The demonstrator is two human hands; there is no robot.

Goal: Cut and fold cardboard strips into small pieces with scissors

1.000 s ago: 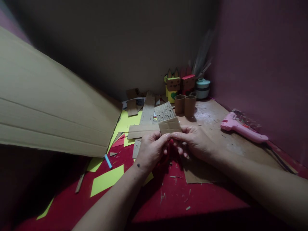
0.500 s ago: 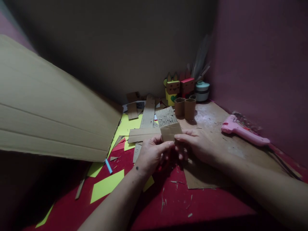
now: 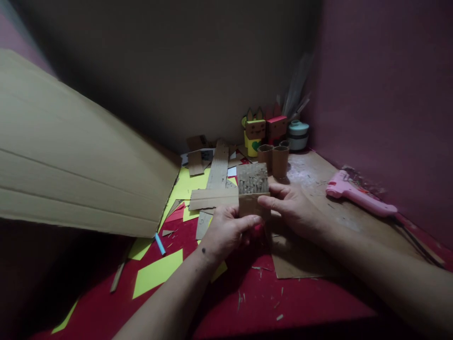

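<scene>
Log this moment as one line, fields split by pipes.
left hand: holding cardboard piece | right hand: holding same piece | pink glue gun: lying at right, unheld | cardboard tubes: standing farther back

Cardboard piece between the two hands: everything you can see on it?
The cardboard piece is small and brown, with two faces meeting at a crosswise edge. The upper one looks rough, its ridged corrugation exposed and torn in places; the lower one, facing the wearer, is smoother and plain. Whether it is folded or two joined bits, I can't tell. It is held up in front of the cardboard tubes, left hand at its lower left, right hand at its right, thumb on the front.
</scene>
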